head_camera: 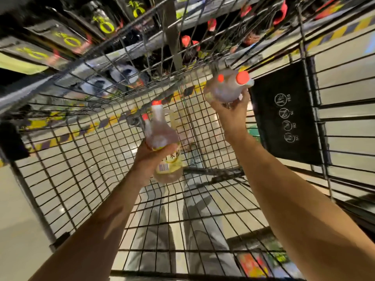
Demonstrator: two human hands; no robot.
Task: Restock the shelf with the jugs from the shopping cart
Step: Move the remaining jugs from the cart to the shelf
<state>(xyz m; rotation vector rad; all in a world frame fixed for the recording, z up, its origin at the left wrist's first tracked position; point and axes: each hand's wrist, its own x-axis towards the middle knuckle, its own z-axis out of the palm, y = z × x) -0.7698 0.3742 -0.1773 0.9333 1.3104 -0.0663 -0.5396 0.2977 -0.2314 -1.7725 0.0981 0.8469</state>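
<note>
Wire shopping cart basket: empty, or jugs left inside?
Looks empty: bare mesh floor of the wire shopping cart basket; only the near corner is out of frame.

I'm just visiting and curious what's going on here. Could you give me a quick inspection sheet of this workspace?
Surface: wire-mesh shopping cart basket, nothing lying on its floor in view.
Job's things: clear red-capped jugs of pale liquid, left pair, right pair.
Clutter: black safety-pictogram panel on the cart.
Hands: left hand and right hand each grip jugs.
Cables: nothing seen.
Surroundings: blurred shelves with red-capped bottles; striped floor tape.
</note>
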